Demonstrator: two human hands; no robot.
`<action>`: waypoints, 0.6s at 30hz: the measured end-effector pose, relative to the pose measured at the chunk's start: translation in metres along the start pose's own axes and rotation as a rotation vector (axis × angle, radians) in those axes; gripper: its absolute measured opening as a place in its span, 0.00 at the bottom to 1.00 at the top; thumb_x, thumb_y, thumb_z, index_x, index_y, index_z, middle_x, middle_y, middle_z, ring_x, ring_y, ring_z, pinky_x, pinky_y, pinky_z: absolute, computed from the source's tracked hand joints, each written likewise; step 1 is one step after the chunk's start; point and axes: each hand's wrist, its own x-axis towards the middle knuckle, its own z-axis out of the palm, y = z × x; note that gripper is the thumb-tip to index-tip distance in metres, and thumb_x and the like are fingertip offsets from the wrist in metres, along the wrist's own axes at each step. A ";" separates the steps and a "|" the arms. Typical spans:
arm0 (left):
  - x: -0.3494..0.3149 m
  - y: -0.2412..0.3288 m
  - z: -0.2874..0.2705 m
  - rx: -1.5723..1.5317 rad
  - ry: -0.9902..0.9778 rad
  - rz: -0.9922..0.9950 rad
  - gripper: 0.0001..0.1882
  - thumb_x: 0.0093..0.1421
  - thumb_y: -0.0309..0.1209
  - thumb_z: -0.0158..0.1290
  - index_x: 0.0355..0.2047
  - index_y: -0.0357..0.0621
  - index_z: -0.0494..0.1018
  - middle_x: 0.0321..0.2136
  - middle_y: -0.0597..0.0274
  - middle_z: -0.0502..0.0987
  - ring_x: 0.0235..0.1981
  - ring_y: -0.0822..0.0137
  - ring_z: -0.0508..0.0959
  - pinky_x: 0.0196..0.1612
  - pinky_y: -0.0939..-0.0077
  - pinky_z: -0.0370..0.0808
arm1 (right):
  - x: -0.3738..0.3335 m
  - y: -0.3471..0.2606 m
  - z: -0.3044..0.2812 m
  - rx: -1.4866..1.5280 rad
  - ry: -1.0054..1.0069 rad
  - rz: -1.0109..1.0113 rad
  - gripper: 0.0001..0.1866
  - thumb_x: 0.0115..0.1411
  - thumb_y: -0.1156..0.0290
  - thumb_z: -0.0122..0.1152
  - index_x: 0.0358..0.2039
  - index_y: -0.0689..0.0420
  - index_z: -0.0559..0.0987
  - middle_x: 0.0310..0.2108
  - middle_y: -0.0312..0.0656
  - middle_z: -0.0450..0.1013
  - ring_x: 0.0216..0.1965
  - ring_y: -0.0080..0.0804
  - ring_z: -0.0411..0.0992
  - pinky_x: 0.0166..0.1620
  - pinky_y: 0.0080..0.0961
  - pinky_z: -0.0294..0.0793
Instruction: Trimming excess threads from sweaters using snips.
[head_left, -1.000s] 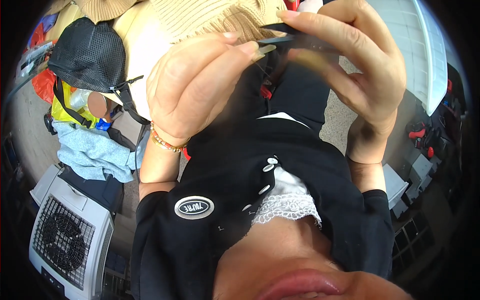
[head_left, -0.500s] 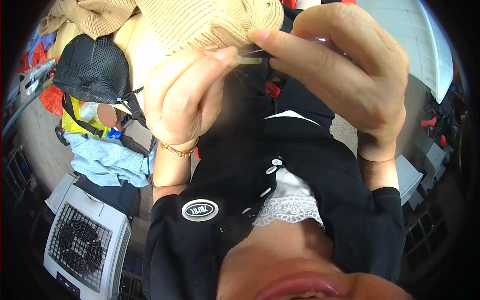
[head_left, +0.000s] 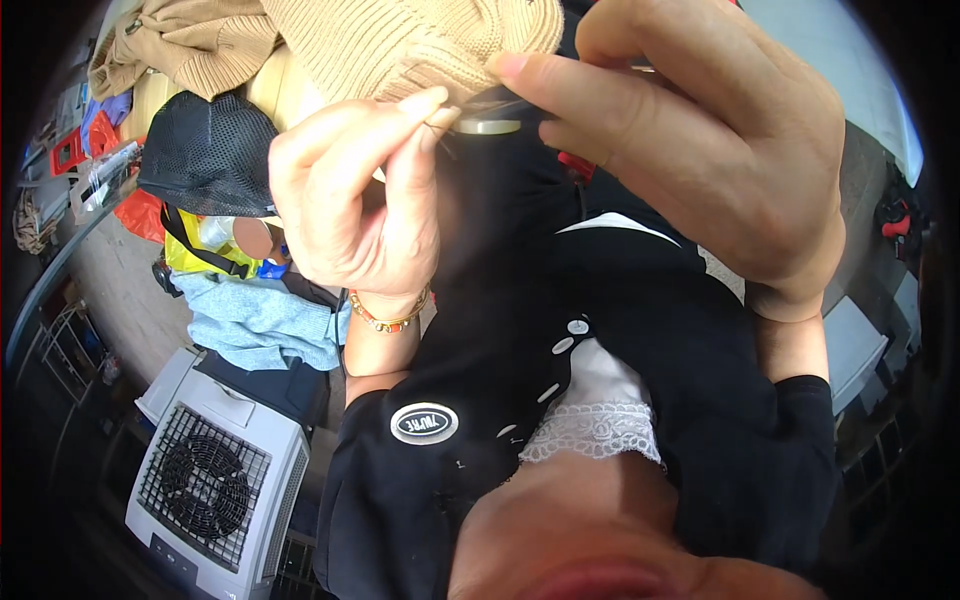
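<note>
The left hand [head_left: 355,195] is making a tight pinch at its fingertips, seemingly grasping a pale narrow piece [head_left: 488,127], which is showing glossy, slim and smooth just below the tan knit garment [head_left: 350,40] in the head view. The right hand [head_left: 715,150] is curling its fingers to the right of the knit garment; I cannot tell what it is grasping, because its inner side is hiding. For such fine work, I think a light, steady pinch is serving better than a hard one, with both hands staying near each other. Behind them, the knit garment is lying soft, ribbed and folded. Left of and below it, a black mesh bag [head_left: 208,152] is bulging roundly, and farther below, a light blue cloth [head_left: 250,320] is sagging in fuzzy creases.
</note>
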 end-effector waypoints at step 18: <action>0.006 0.001 0.007 0.011 0.034 -0.068 0.08 0.51 0.21 0.65 0.33 0.41 0.81 0.32 0.61 0.76 0.31 0.71 0.78 0.34 0.82 0.74 | 0.001 0.001 -0.007 0.030 -0.065 0.052 0.06 0.51 0.72 0.67 0.22 0.55 0.78 0.19 0.35 0.68 0.17 0.32 0.69 0.19 0.25 0.66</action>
